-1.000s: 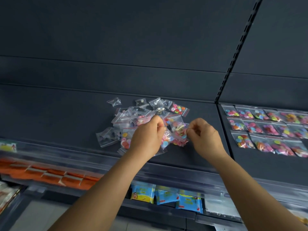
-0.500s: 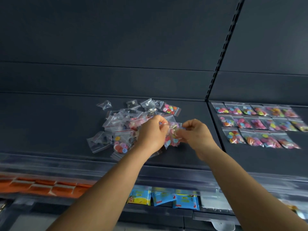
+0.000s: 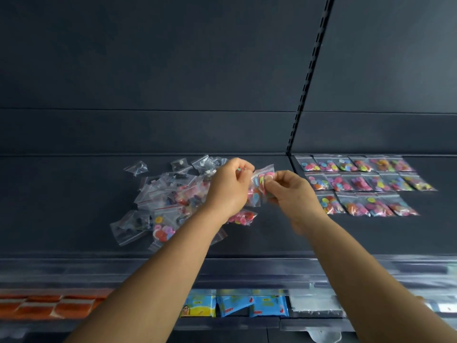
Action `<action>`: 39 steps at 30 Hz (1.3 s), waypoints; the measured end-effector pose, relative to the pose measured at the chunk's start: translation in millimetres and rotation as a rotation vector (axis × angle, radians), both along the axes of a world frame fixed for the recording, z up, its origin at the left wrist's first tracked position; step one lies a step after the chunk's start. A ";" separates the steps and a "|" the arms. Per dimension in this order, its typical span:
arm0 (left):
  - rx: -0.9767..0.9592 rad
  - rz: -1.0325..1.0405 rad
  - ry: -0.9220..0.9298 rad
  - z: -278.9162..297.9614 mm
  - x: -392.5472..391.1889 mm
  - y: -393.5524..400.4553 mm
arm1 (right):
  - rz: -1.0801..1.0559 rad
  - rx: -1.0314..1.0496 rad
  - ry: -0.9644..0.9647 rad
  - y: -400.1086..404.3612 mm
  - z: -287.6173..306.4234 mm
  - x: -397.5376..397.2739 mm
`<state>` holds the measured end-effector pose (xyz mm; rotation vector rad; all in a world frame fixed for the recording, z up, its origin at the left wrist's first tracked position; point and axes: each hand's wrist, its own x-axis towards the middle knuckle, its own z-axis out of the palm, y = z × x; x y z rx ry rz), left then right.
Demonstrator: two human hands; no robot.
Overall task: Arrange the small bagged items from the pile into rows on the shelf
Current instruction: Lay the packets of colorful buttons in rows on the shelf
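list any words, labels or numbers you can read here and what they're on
None can be read.
Blue and yellow packets on the lower shelf: printed pictures and marks, too blurred to read.
Orange packs at lower left: white labels, no legible text.
Small clear bags in rows: no readable print.

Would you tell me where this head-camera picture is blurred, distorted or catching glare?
Head view: the left hand and right hand look motion-smeared around the bag they pinch; the shelf upright leans from wide-angle distortion; the clear front rail shows soft glare.
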<state>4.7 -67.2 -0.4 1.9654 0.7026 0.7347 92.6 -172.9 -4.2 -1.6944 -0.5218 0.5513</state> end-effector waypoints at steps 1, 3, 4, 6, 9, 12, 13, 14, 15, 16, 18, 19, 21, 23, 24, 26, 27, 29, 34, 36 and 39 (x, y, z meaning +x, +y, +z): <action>-0.051 -0.008 -0.027 2.0 5.4 -3.7 | -0.013 -0.001 -0.004 -4.6 0.5 4.3; -0.208 -0.037 -0.061 6.4 15.0 -13.0 | -0.040 0.009 -0.002 -14.6 2.4 14.7; -0.296 -0.064 -0.077 8.4 19.3 -18.4 | -0.058 0.013 -0.001 -19.6 2.9 20.5; -0.408 -0.121 -0.098 10.6 29.4 -29.8 | -0.092 0.037 0.015 -30.2 4.3 32.4; -0.407 -0.151 -0.067 12.1 49.4 -47.5 | -0.122 0.069 0.015 -47.7 5.8 52.3; -0.395 -0.133 -0.053 12.9 75.0 -69.8 | -0.131 0.050 -0.035 -71.4 6.7 76.3; -0.388 -0.129 -0.051 13.1 84.1 -78.3 | -0.128 0.042 -0.053 -80.3 7.4 84.9; -0.382 -0.131 -0.049 12.9 93.5 -87.3 | -0.123 0.033 -0.073 -89.7 8.1 94.2; -0.380 -0.137 -0.047 12.4 103.0 -96.8 | -0.120 0.024 -0.091 -99.3 8.8 103.6; -0.378 -0.141 -0.042 11.8 113.4 -107.0 | -0.119 0.015 -0.106 -109.5 9.6 113.7; -0.365 -0.120 -0.023 9.9 135.2 -127.9 | -0.126 0.005 -0.115 -130.7 10.0 135.4; -0.361 -0.104 -0.020 8.9 146.0 -138.6 | -0.132 0.008 -0.111 -141.6 9.5 147.0; -0.356 -0.089 -0.013 6.3 167.2 -159.4 | -0.140 0.025 -0.093 -163.4 8.0 170.1; -0.348 -0.082 0.012 2.9 186.6 -179.1 | -0.136 0.026 -0.084 -184.0 5.9 191.7; -0.342 -0.075 0.026 1.1 195.4 -188.4 | -0.136 0.012 -0.090 -193.7 4.2 201.8; -0.331 -0.055 0.037 -3.0 211.9 -205.6 | -0.140 -0.009 -0.085 -211.8 -0.2 220.9; -0.317 -0.047 0.046 -5.1 219.3 -213.6 | -0.142 -0.010 -0.071 -220.3 -2.6 229.5; -0.284 -0.047 0.081 -9.1 232.6 -229.0 | -0.149 -0.026 -0.073 -236.0 -8.6 245.0; -0.112 -0.064 0.212 -19.9 259.1 -258.3 | -0.224 -0.208 -0.202 -265.6 -24.2 278.6; -0.010 -0.065 0.246 -23.3 265.1 -266.0 | -0.212 -0.295 -0.272 -271.9 -29.7 285.1; 0.120 -0.067 0.275 -27.7 272.7 -275.8 | -0.187 -0.389 -0.349 -276.8 -37.0 290.8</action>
